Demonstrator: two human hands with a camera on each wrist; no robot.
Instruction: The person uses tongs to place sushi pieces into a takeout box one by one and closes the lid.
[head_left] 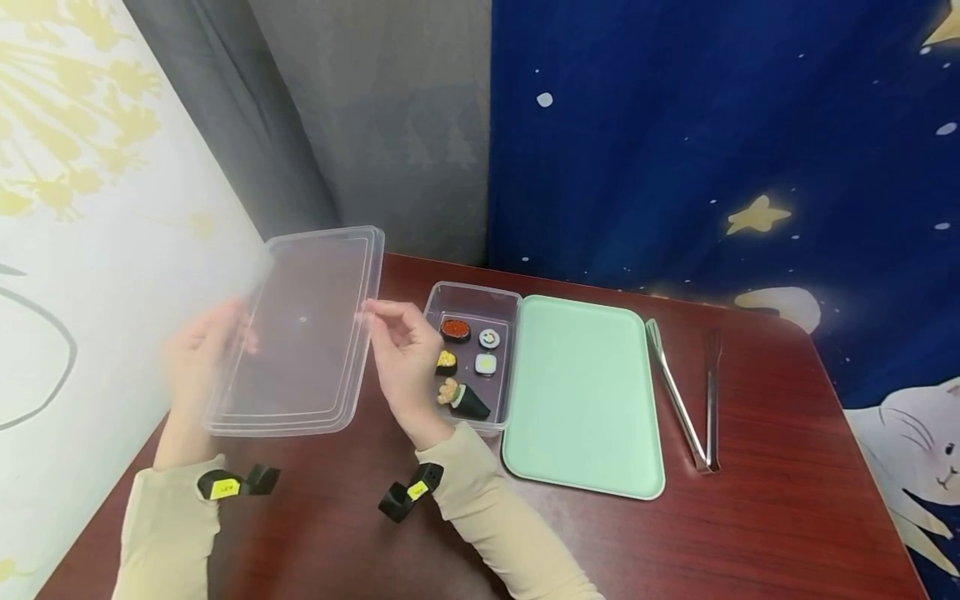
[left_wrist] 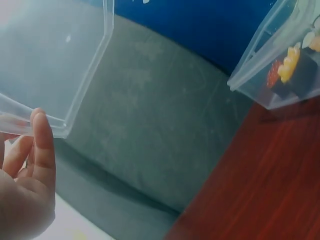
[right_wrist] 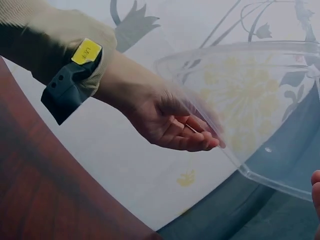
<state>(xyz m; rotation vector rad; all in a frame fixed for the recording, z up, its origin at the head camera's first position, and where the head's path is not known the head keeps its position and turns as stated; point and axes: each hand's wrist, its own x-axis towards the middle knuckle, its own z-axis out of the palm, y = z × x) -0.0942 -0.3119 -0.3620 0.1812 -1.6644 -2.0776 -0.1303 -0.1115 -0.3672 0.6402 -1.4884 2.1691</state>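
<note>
A clear plastic lid [head_left: 303,350] is held up, tilted, over the left side of the table. My left hand [head_left: 202,346], blurred in the head view, grips its left edge between thumb and fingers. With thumb and forefinger my right hand [head_left: 408,350] pinches the lid's right edge. Behind that hand stands a clear plastic box [head_left: 516,342] without a cover. Several toy-like sushi pieces lie inside: a red-topped roll [head_left: 455,330], a yellow-topped one [head_left: 446,362], two small white pieces and a black cone-shaped hand roll [head_left: 469,403].
Right beside the box lies a pale green tray [head_left: 585,400]. Metal tongs [head_left: 686,408] rest spread on the dark red table [head_left: 780,450] further right. A patterned wall [head_left: 90,208] borders the left side; grey and blue curtains [head_left: 637,167] hang behind the table.
</note>
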